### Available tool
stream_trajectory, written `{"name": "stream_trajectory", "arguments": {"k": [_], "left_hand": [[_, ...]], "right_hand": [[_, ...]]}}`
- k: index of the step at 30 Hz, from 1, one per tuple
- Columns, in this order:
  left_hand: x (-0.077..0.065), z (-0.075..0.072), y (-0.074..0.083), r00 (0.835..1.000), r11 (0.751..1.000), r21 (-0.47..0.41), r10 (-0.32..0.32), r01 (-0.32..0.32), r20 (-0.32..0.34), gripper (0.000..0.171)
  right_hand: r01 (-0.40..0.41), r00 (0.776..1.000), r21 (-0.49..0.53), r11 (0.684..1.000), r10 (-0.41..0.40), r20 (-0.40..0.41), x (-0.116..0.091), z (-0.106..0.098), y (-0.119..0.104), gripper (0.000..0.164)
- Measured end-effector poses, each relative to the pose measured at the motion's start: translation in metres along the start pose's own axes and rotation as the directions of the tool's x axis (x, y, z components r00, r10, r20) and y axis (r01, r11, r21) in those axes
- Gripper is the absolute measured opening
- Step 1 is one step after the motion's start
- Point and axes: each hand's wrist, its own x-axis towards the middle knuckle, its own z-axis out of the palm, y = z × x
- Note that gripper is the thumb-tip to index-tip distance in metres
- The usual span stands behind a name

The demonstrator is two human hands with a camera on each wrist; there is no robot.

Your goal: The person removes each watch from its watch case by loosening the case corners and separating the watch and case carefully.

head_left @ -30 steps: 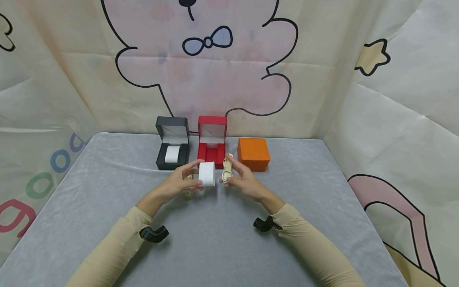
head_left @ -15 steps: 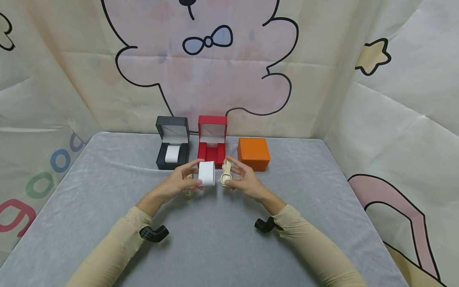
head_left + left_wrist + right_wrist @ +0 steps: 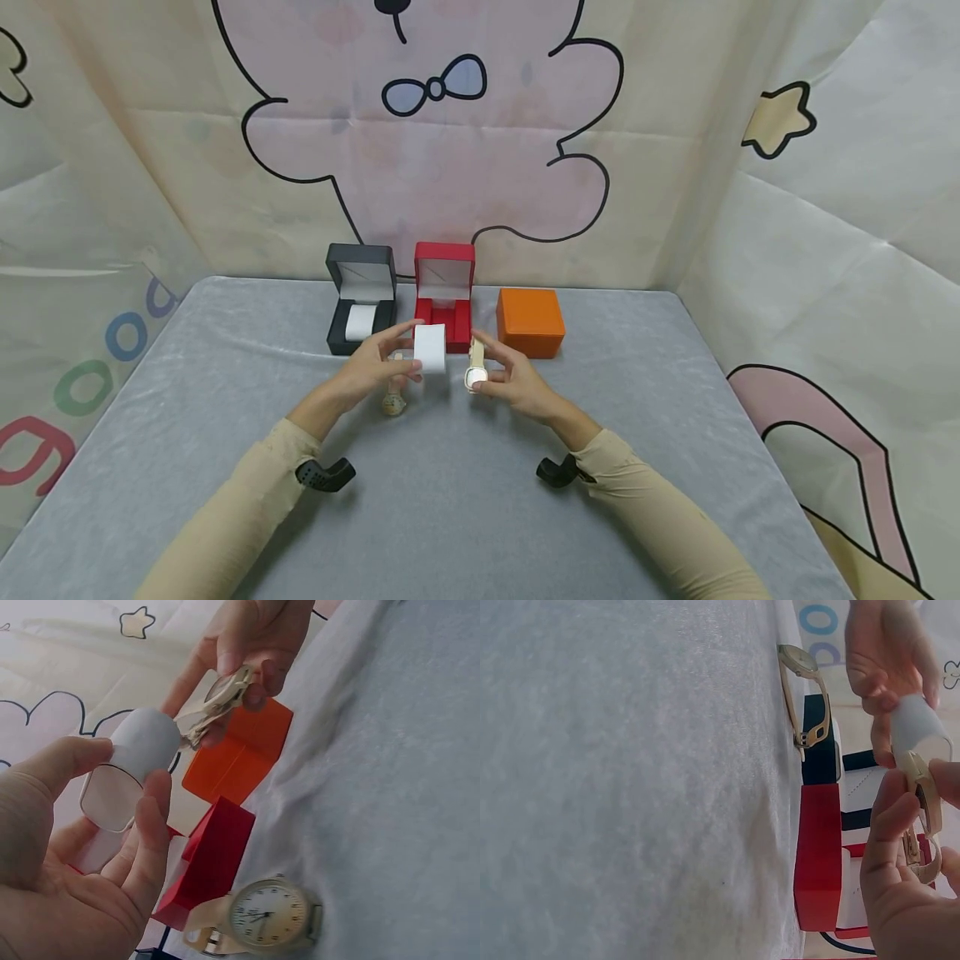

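My left hand [image 3: 367, 373] pinches a white watch cushion [image 3: 430, 348] between thumb and fingers, held above the table; its hollow end shows in the left wrist view. To its right, my right hand [image 3: 517, 379] holds a cream wristwatch [image 3: 476, 367] by thumb and fingertips, the strap looped. The two things are close but apart in the head view. Another cream watch [image 3: 270, 913] stands on the table beneath my left hand, its round dial with numerals facing up. Just behind the hands, the open red watch box [image 3: 444, 308] has a bare slot in its base.
An open dark grey watch box [image 3: 362, 308] with a white cushion [image 3: 360, 322] in it stands left of the red one. On the right is a closed orange box [image 3: 530, 321]. Grey cloth [image 3: 450, 517] covers the table, and a printed curtain [image 3: 660, 167] hangs behind.
My left hand has lifted the white cushion slightly up and left, so more of the standing watch shows. My right hand has turned its watch and lowered it a little.
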Motion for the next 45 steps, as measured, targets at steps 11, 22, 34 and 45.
{"name": "stream_trajectory", "arguments": {"k": [11, 22, 34, 45], "left_hand": [[0.017, -0.009, 0.005, 0.999, 0.996, 0.084, 0.035, -0.035, -0.002, 0.070], [0.028, -0.008, 0.005, 1.000, 0.994, 0.106, 0.007, -0.006, -0.002, 0.073], [0.033, -0.012, 0.007, 0.999, 0.990, 0.136, -0.047, 0.048, -0.012, 0.076], [0.044, -0.018, 0.006, 0.999, 0.991, 0.128, -0.019, 0.023, -0.034, 0.074]], "right_hand": [[-0.029, 0.999, -0.030, 0.999, 0.030, 0.013, -0.004, -0.002, 0.001, 0.087], [-0.025, 0.999, -0.117, 0.993, 0.027, 0.018, -0.006, -0.004, 0.008, 0.086], [-0.050, 0.998, -0.142, 0.989, 0.053, 0.019, -0.011, 0.000, 0.014, 0.083], [-0.061, 0.997, -0.153, 0.986, 0.067, 0.035, -0.011, 0.003, 0.016, 0.083]]}}
